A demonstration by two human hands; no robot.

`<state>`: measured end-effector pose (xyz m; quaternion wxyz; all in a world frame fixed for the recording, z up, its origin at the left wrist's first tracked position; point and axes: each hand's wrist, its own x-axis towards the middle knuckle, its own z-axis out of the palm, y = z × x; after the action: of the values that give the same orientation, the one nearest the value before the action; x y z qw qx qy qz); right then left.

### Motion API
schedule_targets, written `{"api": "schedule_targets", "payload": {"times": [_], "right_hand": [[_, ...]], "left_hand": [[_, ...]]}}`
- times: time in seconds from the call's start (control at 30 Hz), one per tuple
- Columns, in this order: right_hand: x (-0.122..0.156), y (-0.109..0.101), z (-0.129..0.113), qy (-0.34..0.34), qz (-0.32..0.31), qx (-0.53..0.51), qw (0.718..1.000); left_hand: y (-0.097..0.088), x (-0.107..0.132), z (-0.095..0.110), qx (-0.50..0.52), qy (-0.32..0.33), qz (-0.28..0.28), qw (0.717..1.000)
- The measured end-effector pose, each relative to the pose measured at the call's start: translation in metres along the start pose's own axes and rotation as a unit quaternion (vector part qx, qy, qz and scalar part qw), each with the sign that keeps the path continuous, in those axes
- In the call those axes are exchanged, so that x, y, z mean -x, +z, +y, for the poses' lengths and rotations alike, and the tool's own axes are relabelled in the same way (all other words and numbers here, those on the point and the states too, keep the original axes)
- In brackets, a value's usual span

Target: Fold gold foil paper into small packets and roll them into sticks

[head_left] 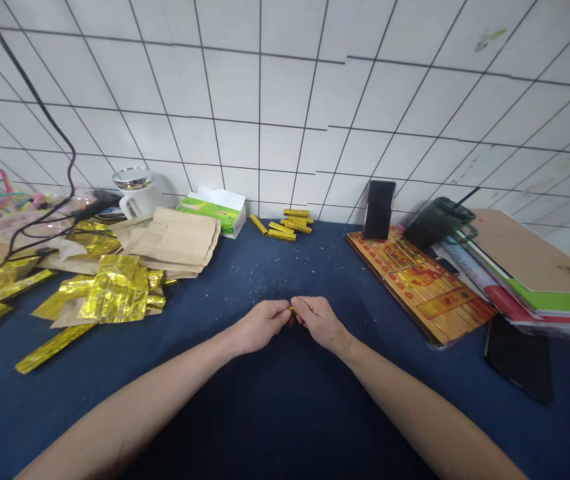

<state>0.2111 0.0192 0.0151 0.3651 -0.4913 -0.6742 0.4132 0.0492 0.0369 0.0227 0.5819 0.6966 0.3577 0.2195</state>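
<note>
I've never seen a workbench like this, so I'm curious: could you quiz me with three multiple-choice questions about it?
1. Where does the white mug stand?
A. Between the hands
B. By the tiled wall, left of the tissue box
C. On the folders

2. What colour is the cloth on the table?
A. Dark blue
B. Red
C. Green

3. What are the left hand and right hand doing?
A. Resting flat, apart
B. Lifting the mug
C. Pinching a small gold piece between them

Answers:
1. B, because the mug sits at the back, against the tiles.
2. A, because dark blue fills the tabletop.
3. C, because the fingertips meet on the gold piece.
</note>
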Motion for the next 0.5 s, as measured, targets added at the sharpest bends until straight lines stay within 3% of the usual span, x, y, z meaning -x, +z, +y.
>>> {"api": "schedule_targets", "payload": {"times": [0.23,0.5], "right_hand": [[0.0004,0.0032,0.0023,-0.014,0.007,0.042,0.999],[0.0017,0.0042,0.0025,-0.010,0.003,0.010,1.000]], "left_hand": [[0.0028,0.0044,0.0048,-0.061,0.056,0.054,0.995],[0.0057,0.0016,0.0028,-0.073,0.066,0.036,0.994]]}}
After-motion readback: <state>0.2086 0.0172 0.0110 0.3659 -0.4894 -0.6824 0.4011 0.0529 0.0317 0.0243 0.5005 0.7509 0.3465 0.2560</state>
